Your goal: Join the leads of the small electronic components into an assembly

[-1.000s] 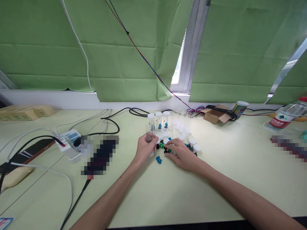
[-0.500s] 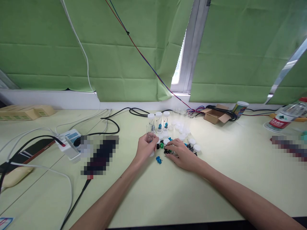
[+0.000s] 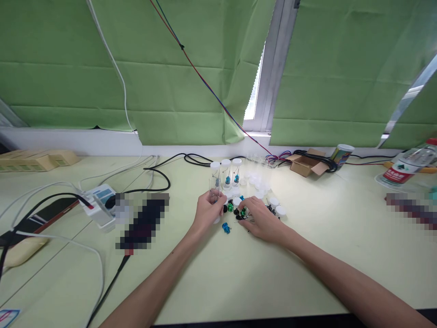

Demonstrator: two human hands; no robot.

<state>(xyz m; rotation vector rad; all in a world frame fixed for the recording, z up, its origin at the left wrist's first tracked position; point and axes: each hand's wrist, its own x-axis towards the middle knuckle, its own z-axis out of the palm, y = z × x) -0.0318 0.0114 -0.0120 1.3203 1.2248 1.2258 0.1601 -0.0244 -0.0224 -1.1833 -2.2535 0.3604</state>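
Observation:
In the head view my left hand (image 3: 209, 209) is closed around a clear tube (image 3: 215, 184), held upright above the table. My right hand (image 3: 260, 217) has its thumb and fingers apart, touching a pile of small black parts (image 3: 236, 212) and green parts (image 3: 231, 207). Part of that pile is hidden beneath the hand. A blue piece (image 3: 226, 228) lies alone between my hands, nearer to me. Just beyond my left hand stand several clear tubes with white caps (image 3: 226, 162), with small blue pieces inside. Loose white caps (image 3: 280, 211) lie right of the pile.
More clear tubes (image 3: 261, 160) lie at the back, near an open cardboard box (image 3: 305, 165) and a can (image 3: 342, 156). A large bottle (image 3: 408, 166) stands far right. On the left are a power strip (image 3: 100, 207), cables and a blurred dark device (image 3: 145, 223).
My right hand's fingers have shifted slightly right and spread further apart, showing more green and black parts. My left hand keeps the tube in nearly the same place.

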